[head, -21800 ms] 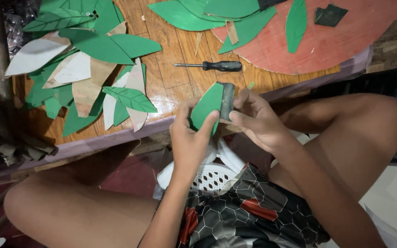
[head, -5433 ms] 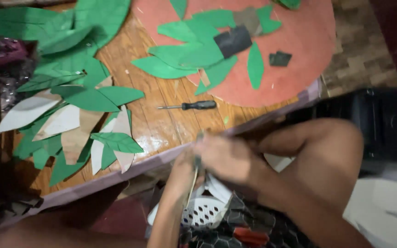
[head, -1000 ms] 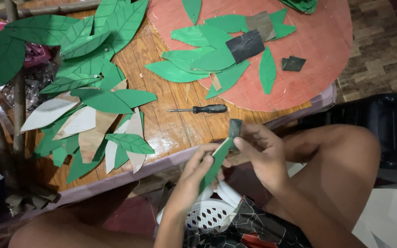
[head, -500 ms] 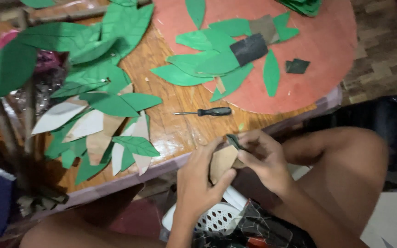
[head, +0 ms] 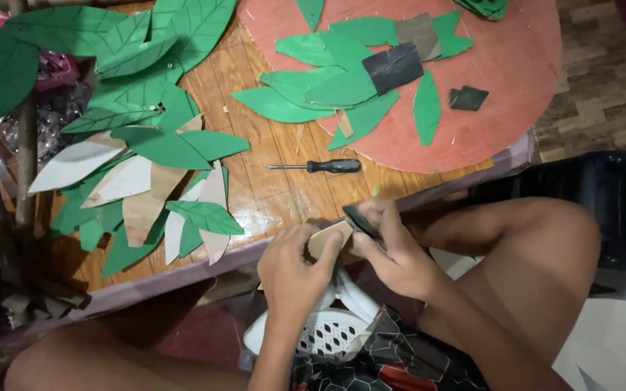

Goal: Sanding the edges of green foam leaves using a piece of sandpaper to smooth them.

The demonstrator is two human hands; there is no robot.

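Note:
My left hand [head: 295,271] and my right hand [head: 393,250] meet just below the table's front edge. Between them is a cardboard leaf cut-out [head: 327,237], its plain brown back turned up, pinched by my left thumb and fingers. My right hand presses a small dark strip [head: 360,219] against the leaf's right end. A black-handled screwdriver [head: 320,166] lies on the wooden table [head: 269,195] just beyond my hands.
Several green and brown paper leaves [head: 161,156] are piled at the table's left. More green leaves [head: 335,87] and dark scraps lie on a round reddish board [head: 494,87]. A white plastic stool [head: 327,333] is under me; my knees flank it. A black box [head: 617,210] stands at right.
Over the last second the leaf has turned from green side edge-on to brown back facing up. My hands stayed at the table edge, closing together over it.

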